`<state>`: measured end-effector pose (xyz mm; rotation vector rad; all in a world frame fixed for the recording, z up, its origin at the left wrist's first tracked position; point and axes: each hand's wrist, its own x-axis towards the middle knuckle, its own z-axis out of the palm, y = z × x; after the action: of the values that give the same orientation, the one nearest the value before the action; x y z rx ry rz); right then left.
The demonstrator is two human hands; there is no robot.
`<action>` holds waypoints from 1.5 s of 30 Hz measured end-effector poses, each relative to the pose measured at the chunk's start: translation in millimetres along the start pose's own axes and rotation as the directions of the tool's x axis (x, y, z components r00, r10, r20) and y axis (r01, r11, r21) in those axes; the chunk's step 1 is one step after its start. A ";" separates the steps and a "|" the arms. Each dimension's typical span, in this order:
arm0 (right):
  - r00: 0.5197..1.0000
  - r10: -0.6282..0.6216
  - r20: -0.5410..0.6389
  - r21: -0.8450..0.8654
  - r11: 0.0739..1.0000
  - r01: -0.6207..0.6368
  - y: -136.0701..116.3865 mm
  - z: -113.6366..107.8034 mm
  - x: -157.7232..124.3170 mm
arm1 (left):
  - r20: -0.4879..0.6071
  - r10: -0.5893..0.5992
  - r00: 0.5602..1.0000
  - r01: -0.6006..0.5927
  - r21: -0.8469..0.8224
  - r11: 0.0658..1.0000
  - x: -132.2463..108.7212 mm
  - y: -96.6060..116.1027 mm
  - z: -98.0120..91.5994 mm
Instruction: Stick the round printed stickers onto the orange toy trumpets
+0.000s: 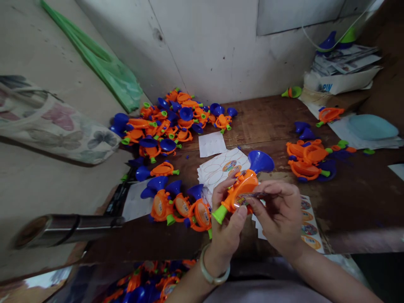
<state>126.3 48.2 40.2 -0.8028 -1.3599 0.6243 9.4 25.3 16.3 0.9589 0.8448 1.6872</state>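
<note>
Two hands meet over the table: the left hand (225, 223) curls around an orange toy horn (241, 191), and the right hand (279, 212) pinches a sticker (249, 198) against it. A slipping grip could crease the sticker or drop the horn onto the sticker sheets (221, 174), among the heaped horns (160, 126).
</note>
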 end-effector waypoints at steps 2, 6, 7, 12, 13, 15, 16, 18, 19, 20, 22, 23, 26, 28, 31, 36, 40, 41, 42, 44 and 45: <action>1.000 -0.003 0.007 -0.014 1.000 0.003 -0.1 -0.5 -0.2 | -0.006 0.005 1.000 -0.004 0.006 1.000 -0.7 -1.3 -0.9; 1.000 -0.015 0.023 -0.017 1.000 0.015 -0.6 -0.6 0.4 | -0.022 -0.001 1.000 0.001 0.015 1.000 -2.1 -3.3 -2.3; 1.000 -0.016 0.025 -0.012 1.000 0.016 -0.8 -0.3 0.7 | -0.028 -0.003 1.000 0.004 0.018 1.000 -2.2 -3.3 -2.2; 1.000 -0.010 0.019 -0.003 1.000 0.010 -2.1 2.3 -0.2 | -0.041 0.013 0.999 -0.011 0.030 0.999 -2.5 -1.4 0.0; 1.000 -0.009 0.016 -0.014 1.000 0.009 -2.2 2.8 -0.9 | -0.049 0.018 0.999 -0.017 0.038 0.999 -2.9 -1.4 0.2; 1.000 -0.012 0.014 -0.054 0.998 0.013 -1.7 2.9 -2.0 | -0.058 0.031 0.998 -0.028 0.059 0.998 -4.1 -2.4 -0.1; 1.000 -0.018 0.006 -0.086 0.996 0.019 -1.2 2.6 -1.9 | -0.056 0.041 0.998 -0.038 0.066 0.997 -4.8 -3.0 -0.4; 0.999 -0.036 -0.018 -0.176 0.984 0.033 0.3 1.2 -0.1 | -0.046 0.089 0.995 -0.085 0.079 0.993 -6.0 -4.1 -0.8; 0.999 -0.042 -0.024 -0.223 0.974 0.035 1.0 0.2 1.5 | -0.038 0.115 0.993 -0.111 0.087 0.990 -6.5 -4.3 -0.8; 0.999 -0.043 -0.026 -0.261 0.965 0.034 1.5 -0.7 3.4 | -0.030 0.137 0.990 -0.134 0.091 0.987 -6.8 -4.0 -0.5; 1.000 -0.019 -0.019 -0.292 0.956 0.013 2.0 -2.0 6.8 | -0.014 0.164 0.986 -0.162 0.091 0.983 -7.0 -2.5 0.5; 1.000 0.002 -0.014 -0.284 0.959 -0.005 2.0 -2.1 8.0 | -0.008 0.166 0.986 -0.165 0.087 0.983 -6.9 -1.5 1.2; 0.998 0.063 -0.005 -0.239 0.969 -0.062 1.4 -1.0 9.0 | 0.001 0.171 0.985 -0.170 0.078 0.982 -6.5 1.0 2.9; 0.996 0.093 0.005 -0.214 0.973 -0.090 1.3 0.2 8.3 | 0.006 0.171 0.985 -0.171 0.084 0.982 -6.5 1.3 3.0; 0.993 0.120 0.002 -0.194 0.974 -0.118 1.9 1.4 7.3 | -0.014 0.169 0.986 -0.167 0.092 0.982 -7.5 0.2 1.9; 0.991 0.136 0.006 -0.170 0.977 -0.133 3.5 1.6 7.5 | -0.054 0.147 0.988 -0.141 0.107 0.984 -9.4 -1.1 0.1; 0.992 0.127 0.012 -0.170 0.978 -0.123 3.4 1.3 8.3 | -0.023 0.154 0.988 -0.151 0.097 0.984 -8.2 -1.0 -0.2; 0.992 0.126 0.015 -0.175 0.977 -0.121 3.2 1.3 8.2 | -0.016 0.164 0.986 -0.161 0.102 0.982 -7.8 -1.3 -0.5; 0.992 0.125 0.018 -0.184 0.976 -0.120 3.1 1.3 7.9 | -0.008 0.179 0.984 -0.177 0.112 0.978 -7.5 -1.8 -1.0; 0.991 0.129 0.033 -0.205 0.971 -0.119 3.6 1.5 6.7 | 0.007 0.214 0.977 -0.213 0.139 0.967 -7.4 -3.1 -2.3; 0.991 0.126 0.043 -0.225 0.968 -0.113 4.5 1.6 5.8 | 0.013 0.225 0.974 -0.224 0.150 0.963 -7.6 -3.8 -3.1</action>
<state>125.7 55.7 40.1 -1.0606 -1.4577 0.5990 9.8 18.9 10.1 1.1922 0.9042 1.8374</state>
